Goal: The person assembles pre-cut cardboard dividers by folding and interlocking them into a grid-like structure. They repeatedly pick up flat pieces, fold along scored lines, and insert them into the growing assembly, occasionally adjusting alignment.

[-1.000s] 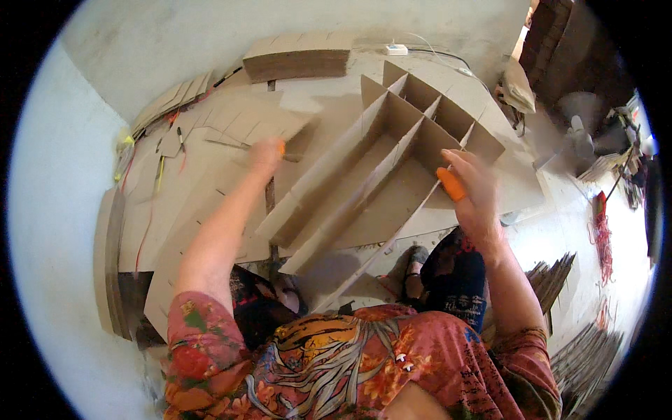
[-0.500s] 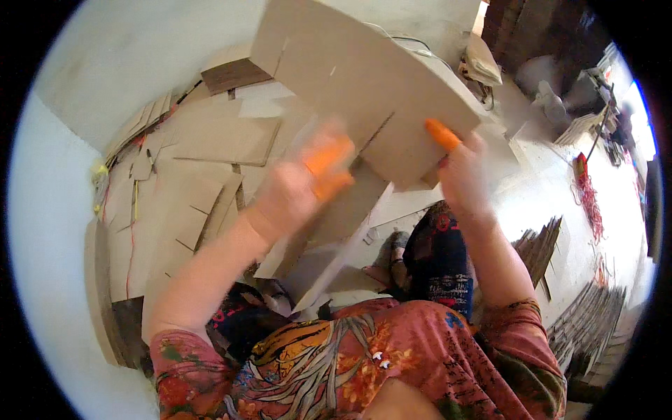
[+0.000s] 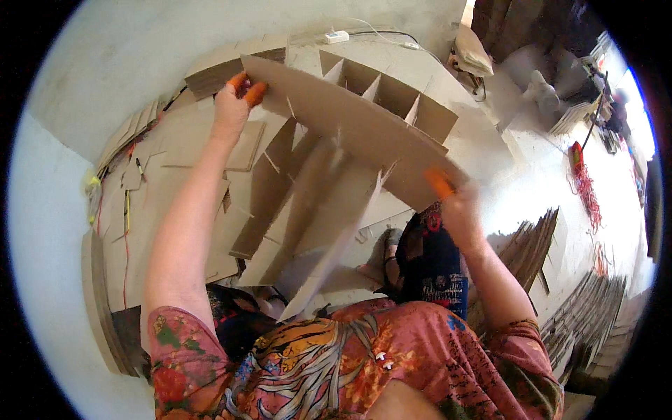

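Note:
A long brown cardboard strip (image 3: 336, 119) stretches on edge between my two hands. My left hand (image 3: 236, 105), with orange finger covers, grips its far left end. Gripping its right end is my right hand (image 3: 460, 210), slightly blurred and also in orange finger covers. Below the strip two slotted cardboard panels stand roughly upright, a left panel (image 3: 262, 203) and a right panel (image 3: 336, 255). Their far ends meet the strip; whether the slots are fully engaged I cannot tell. Just beyond, a cardboard divider grid (image 3: 392, 89) with several cells is partly hidden by the strip.
Flat cardboard sheets (image 3: 238, 143) lie on the floor at the left. A white power socket (image 3: 337, 36) with cables is by the far wall. Stacked cardboard strips (image 3: 588, 318) lean at the right, near a bundle of red string (image 3: 586, 189). My legs (image 3: 437, 266) are close below.
The cardboard strip has come down and toward me onto the standing panels, uncovering the divider grid behind. My left hand has moved far left to the strip's end; my right hand has lowered slightly.

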Motion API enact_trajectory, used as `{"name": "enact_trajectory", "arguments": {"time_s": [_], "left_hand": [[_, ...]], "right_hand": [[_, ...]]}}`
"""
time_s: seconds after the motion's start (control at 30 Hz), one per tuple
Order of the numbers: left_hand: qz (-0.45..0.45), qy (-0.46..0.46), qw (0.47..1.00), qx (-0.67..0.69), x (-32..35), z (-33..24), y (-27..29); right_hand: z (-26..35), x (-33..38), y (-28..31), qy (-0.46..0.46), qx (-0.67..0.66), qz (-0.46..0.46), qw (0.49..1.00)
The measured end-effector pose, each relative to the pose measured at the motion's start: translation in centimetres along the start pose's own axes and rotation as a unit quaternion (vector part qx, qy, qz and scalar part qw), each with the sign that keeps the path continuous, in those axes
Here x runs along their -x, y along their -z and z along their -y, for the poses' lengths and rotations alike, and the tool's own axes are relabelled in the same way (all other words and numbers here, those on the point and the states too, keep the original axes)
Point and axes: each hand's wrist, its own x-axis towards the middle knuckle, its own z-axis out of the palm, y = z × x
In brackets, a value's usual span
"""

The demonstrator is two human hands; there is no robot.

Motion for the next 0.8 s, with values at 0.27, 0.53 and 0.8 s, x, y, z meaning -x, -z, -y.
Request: {"name": "enact_trajectory", "arguments": {"time_s": [0.27,0.53,0.8], "left_hand": [[-0.023,-0.054,0.976,-0.208,1.9,3.2,0.6],[0.13,0.009,0.939,-0.319,7.2,0.1,-2.2],[0.164,0.056,0.934,-0.314,7.4,-0.5,-2.5]], "right_hand": [[-2.4,-0.1,-0.1,-0.046,0.031,0.103,0.993],[1.4,-2.2,0.6,0.191,0.272,0.185,0.925],[2.5,-2.7,1.3,0.165,0.325,0.264,0.893]]}}
